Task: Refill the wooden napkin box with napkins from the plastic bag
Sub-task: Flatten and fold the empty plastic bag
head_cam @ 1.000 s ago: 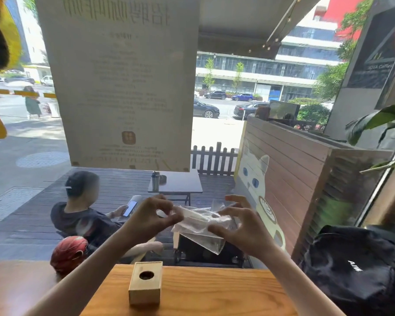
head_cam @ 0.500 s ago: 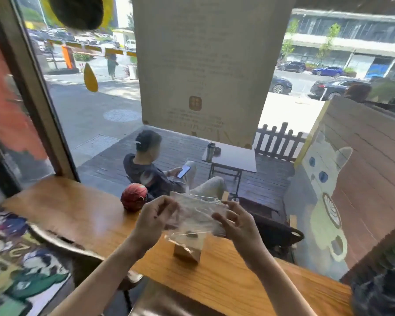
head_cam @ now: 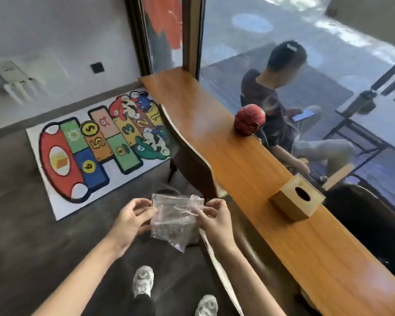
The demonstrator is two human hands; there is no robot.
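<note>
While I stand over the floor, my left hand [head_cam: 132,221] and right hand [head_cam: 214,218] each pinch a side of the clear plastic bag [head_cam: 175,221] stretched between them; the wooden napkin box [head_cam: 297,200] sits on the counter [head_cam: 249,169], well apart to my right.

Wooden counter [head_cam: 249,169] along window [head_cam: 306,53], dark floor [head_cam: 21,236].

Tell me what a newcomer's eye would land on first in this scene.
The bright cartoon hopscotch floor mat with numbered squares, lying on the dark floor at left, grabs attention first. In the lower middle, the left hand and right hand pinch a crinkled clear plastic bag between them. At right, a long orange-brown wooden counter carries a square wooden napkin box and a round red mask-like ball.
</note>
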